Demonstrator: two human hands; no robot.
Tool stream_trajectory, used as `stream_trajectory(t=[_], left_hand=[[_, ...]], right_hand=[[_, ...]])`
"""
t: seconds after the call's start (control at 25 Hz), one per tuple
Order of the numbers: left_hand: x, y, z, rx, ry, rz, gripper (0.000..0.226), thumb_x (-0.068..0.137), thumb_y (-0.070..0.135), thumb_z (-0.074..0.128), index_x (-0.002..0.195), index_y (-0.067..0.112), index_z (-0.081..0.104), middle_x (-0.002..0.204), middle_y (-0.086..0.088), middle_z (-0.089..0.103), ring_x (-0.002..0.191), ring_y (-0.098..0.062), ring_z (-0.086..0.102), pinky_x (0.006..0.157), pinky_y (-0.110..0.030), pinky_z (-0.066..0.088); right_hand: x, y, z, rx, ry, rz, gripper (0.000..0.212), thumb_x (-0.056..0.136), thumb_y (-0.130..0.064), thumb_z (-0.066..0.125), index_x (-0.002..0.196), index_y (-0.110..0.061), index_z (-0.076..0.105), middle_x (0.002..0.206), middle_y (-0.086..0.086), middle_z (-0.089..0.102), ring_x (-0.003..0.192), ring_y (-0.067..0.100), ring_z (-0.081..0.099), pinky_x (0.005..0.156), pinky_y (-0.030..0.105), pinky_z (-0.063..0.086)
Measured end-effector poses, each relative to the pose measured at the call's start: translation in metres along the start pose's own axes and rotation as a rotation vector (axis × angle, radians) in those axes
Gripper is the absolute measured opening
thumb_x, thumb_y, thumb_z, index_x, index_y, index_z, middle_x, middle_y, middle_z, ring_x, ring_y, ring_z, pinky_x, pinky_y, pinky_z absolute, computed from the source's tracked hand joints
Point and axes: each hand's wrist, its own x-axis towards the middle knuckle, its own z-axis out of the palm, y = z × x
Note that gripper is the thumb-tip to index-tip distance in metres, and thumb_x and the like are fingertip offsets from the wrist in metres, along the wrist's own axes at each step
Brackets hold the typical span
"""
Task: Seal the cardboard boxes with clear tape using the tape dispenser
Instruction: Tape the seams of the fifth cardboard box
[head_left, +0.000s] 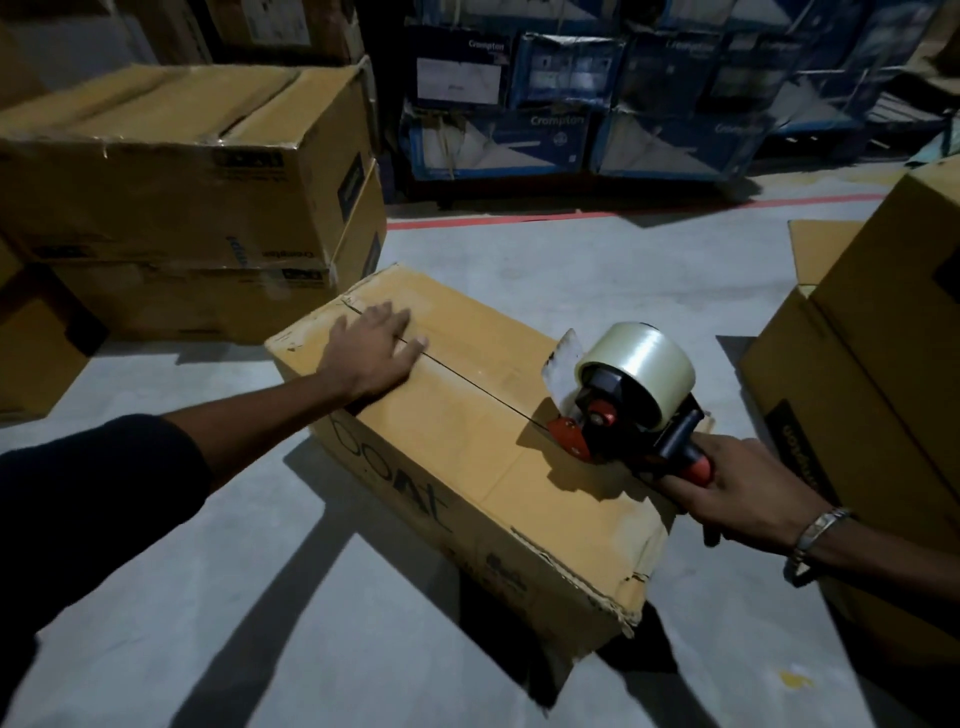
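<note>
A long tan cardboard box with dark lettering on its side is lying on the grey concrete floor, its two top flaps meeting along a dark centre seam. The left hand is lying flat with straight, spread fingers on the far end of the box top, pressing across the seam. The right hand, with a silver bracelet on its wrist, is curling its fingers round the red and black handle of a tape dispenser. The dispenser is carrying a fat roll of clear tape and is resting with its red front end on the seam at the near end of the box top. Whether any tape is already lying on the seam cannot be told.

Two stacked brown cartons are sitting to the left, and more brown cartons are standing at the right edge. Blue printed boxes are piled along the back, behind a red floor line.
</note>
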Motion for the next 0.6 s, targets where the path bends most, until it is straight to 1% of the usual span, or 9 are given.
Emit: stream_trajectory(t=[0.08,0.2,0.24,0.32,0.4,0.44,0.52,0.56,0.6], left_hand=[[-0.026,0.034,-0.005,-0.003,-0.162,0.214,0.085,0.097,0.081,0.018,0.167,0.032,0.015,0.175,-0.006,0.007,0.162,-0.024,0.008,0.128,-0.061,0.003],[-0.064,0.068,-0.005,0.074,-0.319,0.561,0.102,0.086,0.093,0.022,0.167,0.037,-0.003,0.173,-0.001,-0.016,0.161,-0.015,-0.014,0.126,-0.056,-0.016],[-0.073,0.076,-0.004,0.119,-0.330,0.621,0.110,0.082,0.097,0.025,0.167,0.034,-0.004,0.173,0.000,-0.019,0.160,-0.013,-0.018,0.125,-0.054,-0.019],[-0.079,0.087,-0.002,0.143,-0.312,0.657,0.119,0.078,0.100,0.032,0.168,0.025,0.006,0.172,-0.001,-0.019,0.160,-0.012,-0.017,0.127,-0.056,-0.016],[-0.074,0.090,0.000,0.117,-0.274,0.667,0.116,0.078,0.100,0.035,0.163,0.022,0.026,0.175,0.001,-0.008,0.162,-0.012,-0.004,0.128,-0.058,-0.012],[-0.070,0.087,0.001,0.102,-0.255,0.659,0.113,0.078,0.101,0.034,0.156,0.019,0.039,0.176,0.004,0.005,0.161,-0.010,0.005,0.128,-0.060,-0.009],[-0.064,0.079,0.003,0.048,-0.209,0.590,0.105,0.078,0.102,0.031,0.126,0.014,0.063,0.165,0.010,0.033,0.155,-0.008,0.021,0.128,-0.062,0.005],[-0.062,0.074,0.005,0.012,-0.181,0.555,0.097,0.079,0.101,0.033,0.108,0.015,0.066,0.154,0.013,0.043,0.149,-0.008,0.030,0.127,-0.060,0.010],[-0.061,0.070,0.005,-0.015,-0.156,0.535,0.090,0.079,0.101,0.036,0.095,0.017,0.065,0.146,0.014,0.047,0.144,-0.009,0.037,0.127,-0.058,0.013]], right_hand=[[-0.003,-0.002,0.002,-0.014,0.033,-0.014,0.027,0.090,-0.049,0.072,0.095,-0.024,0.064,0.062,-0.005,0.072,0.048,0.005,0.069,0.052,0.026,0.054],[-0.001,-0.005,0.006,0.003,0.062,-0.014,0.031,0.088,-0.051,0.073,0.102,-0.024,0.066,0.065,-0.005,0.074,0.048,0.003,0.069,0.058,0.031,0.059],[0.002,-0.007,0.008,0.010,0.068,-0.022,0.031,0.088,-0.050,0.073,0.103,-0.024,0.066,0.066,-0.005,0.075,0.049,0.003,0.069,0.059,0.032,0.060],[0.013,-0.014,0.012,0.016,0.063,-0.044,0.030,0.089,-0.049,0.072,0.102,-0.023,0.067,0.066,-0.004,0.075,0.049,0.004,0.069,0.062,0.033,0.060],[0.029,-0.028,0.018,0.017,0.051,-0.066,0.027,0.089,-0.047,0.070,0.101,-0.023,0.067,0.064,-0.003,0.074,0.050,0.004,0.069,0.061,0.030,0.059],[0.038,-0.035,0.021,0.015,0.046,-0.074,0.024,0.090,-0.045,0.070,0.100,-0.024,0.066,0.062,-0.003,0.074,0.050,0.004,0.069,0.057,0.025,0.056],[0.054,-0.049,0.025,0.021,0.038,-0.074,0.018,0.091,-0.041,0.071,0.098,-0.026,0.064,0.057,-0.004,0.071,0.048,0.003,0.068,0.047,0.013,0.046],[0.059,-0.053,0.026,0.025,0.034,-0.073,0.017,0.091,-0.041,0.071,0.097,-0.027,0.064,0.057,-0.005,0.071,0.048,0.003,0.068,0.045,0.011,0.044],[0.062,-0.054,0.027,0.023,0.030,-0.076,0.017,0.092,-0.042,0.071,0.096,-0.027,0.064,0.059,-0.004,0.072,0.049,0.003,0.069,0.047,0.012,0.046]])
